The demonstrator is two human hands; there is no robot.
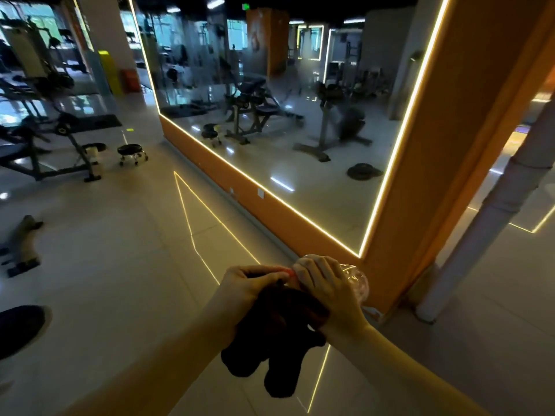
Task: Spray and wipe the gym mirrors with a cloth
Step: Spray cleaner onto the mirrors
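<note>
A large wall mirror (270, 121) with a glowing light strip round it fills the orange wall ahead. Low in the middle of the view my right hand (327, 292) grips a clear plastic bottle (357, 280) lying sideways. My left hand (249, 286) pinches the bottle's red cap (289, 273) end. A dark cloth (279, 340) hangs between and below both hands; which hand holds it I cannot tell. Both hands are well short of the mirror glass.
Orange wall corner (420, 205) stands right of my hands, with a grey pillar (480, 223) beyond it. A rolling stool (132, 153) and weight benches (45, 145) stand on the tiled floor at left. A dark shoe (21, 328) shows at the left edge.
</note>
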